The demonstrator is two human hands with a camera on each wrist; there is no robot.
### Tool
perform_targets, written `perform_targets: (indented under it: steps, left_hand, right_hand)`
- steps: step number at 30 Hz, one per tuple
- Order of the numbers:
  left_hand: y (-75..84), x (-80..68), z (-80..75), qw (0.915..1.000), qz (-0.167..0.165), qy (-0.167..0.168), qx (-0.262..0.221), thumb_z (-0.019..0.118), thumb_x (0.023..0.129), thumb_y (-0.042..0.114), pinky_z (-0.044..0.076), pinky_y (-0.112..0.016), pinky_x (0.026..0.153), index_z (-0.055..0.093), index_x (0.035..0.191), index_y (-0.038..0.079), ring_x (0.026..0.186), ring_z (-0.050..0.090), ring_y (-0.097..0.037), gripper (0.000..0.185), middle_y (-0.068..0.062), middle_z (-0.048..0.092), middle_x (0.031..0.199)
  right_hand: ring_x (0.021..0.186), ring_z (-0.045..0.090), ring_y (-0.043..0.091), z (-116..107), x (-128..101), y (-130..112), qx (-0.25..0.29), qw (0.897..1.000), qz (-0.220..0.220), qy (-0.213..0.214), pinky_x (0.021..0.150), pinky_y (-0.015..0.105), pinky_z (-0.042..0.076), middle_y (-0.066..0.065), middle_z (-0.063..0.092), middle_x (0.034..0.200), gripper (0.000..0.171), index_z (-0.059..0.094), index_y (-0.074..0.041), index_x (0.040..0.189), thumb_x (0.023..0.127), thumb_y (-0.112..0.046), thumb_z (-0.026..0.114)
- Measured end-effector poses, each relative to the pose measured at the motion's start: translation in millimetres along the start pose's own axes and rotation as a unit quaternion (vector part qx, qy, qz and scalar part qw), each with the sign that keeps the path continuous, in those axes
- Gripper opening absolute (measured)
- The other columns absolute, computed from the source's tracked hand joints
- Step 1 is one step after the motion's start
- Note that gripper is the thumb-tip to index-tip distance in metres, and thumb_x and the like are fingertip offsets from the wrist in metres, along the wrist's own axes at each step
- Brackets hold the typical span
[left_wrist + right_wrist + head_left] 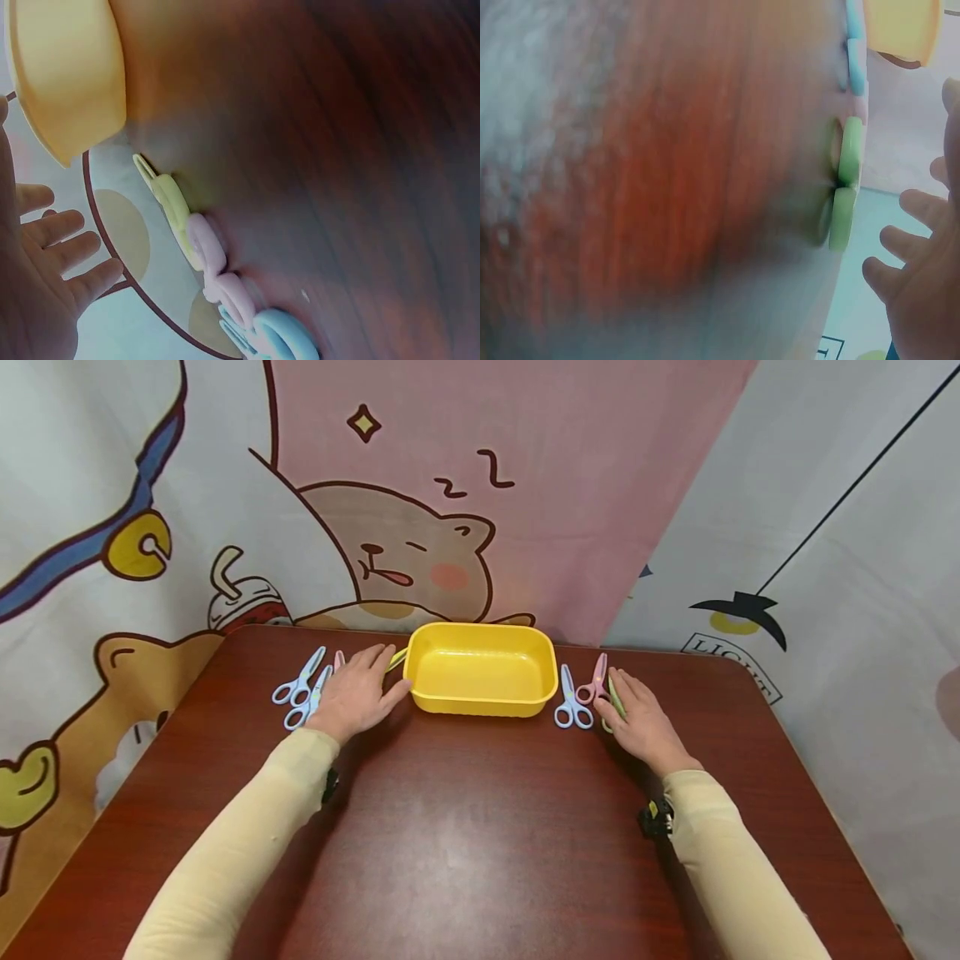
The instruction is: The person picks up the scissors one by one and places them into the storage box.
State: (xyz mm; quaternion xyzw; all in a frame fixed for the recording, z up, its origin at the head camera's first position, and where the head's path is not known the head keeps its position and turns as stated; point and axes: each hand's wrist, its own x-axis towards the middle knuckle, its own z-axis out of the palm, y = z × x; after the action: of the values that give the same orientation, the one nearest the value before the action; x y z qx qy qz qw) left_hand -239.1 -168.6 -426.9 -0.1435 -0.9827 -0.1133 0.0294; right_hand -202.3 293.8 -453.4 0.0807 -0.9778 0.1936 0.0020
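A yellow plastic tub (480, 669) stands at the table's far middle. Left of it lie two blue scissors (300, 677), a pink pair (214, 259) and a yellow pair (172, 202). My left hand (358, 690) hovers over the pink and yellow pairs with straight, spread fingers (56, 229), holding nothing. Right of the tub lie blue scissors (570, 697), pink scissors (593, 681) and green scissors (844, 184). My right hand (637, 715) is just above the green pair, its fingers (907, 262) straight and empty.
The dark red wooden table (480, 843) has a wide bare stretch between my forearms. Cartoon-printed cloth (420, 527) hangs close behind the far edge and along both sides. The tub's (67, 67) inside holds nothing.
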Motion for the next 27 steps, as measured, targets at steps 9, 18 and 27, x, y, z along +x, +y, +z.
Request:
perform_targets:
  steps: [9,18,27]
  left_hand:
    - [9.1,-1.7,0.0,0.9991,-0.015,-0.017,-0.037,0.046,0.100,0.066,0.011,-0.068,0.122,0.030,0.162,0.007,0.149,0.034,-0.042,0.087,-0.021,0.035,0.163]
    - [17.6,-1.8,2.5,0.9973,-0.017,-0.024,-0.068,0.052,0.098,0.066,0.036,-0.062,0.116,0.026,0.163,0.008,0.147,0.036,-0.042,0.091,-0.021,0.033,0.163]
    - [23.4,-2.1,8.6,0.9965,-0.020,-0.011,-0.080,0.054,0.097,0.066,0.037,-0.062,0.114,0.026,0.163,0.008,0.146,0.038,-0.040,0.092,-0.020,0.034,0.163]
  right_hand:
    - [0.151,0.021,0.050,-1,-3,4,0.033,0.999,0.014,0.004,0.120,0.066,0.020,0.029,0.022,0.166,0.077,0.017,-0.005,0.165,0.108,-0.051,0.043]
    - [0.149,0.026,0.051,-1,-10,8,0.063,0.998,0.023,0.014,0.118,0.067,0.024,0.031,0.027,0.163,0.074,0.020,0.000,0.163,0.109,-0.042,0.048]
    - [0.145,0.030,0.055,1,-19,9,0.080,0.995,0.053,0.017,0.116,0.068,0.026,0.039,0.030,0.157,0.076,0.023,0.006,0.160,0.106,-0.036,0.057]
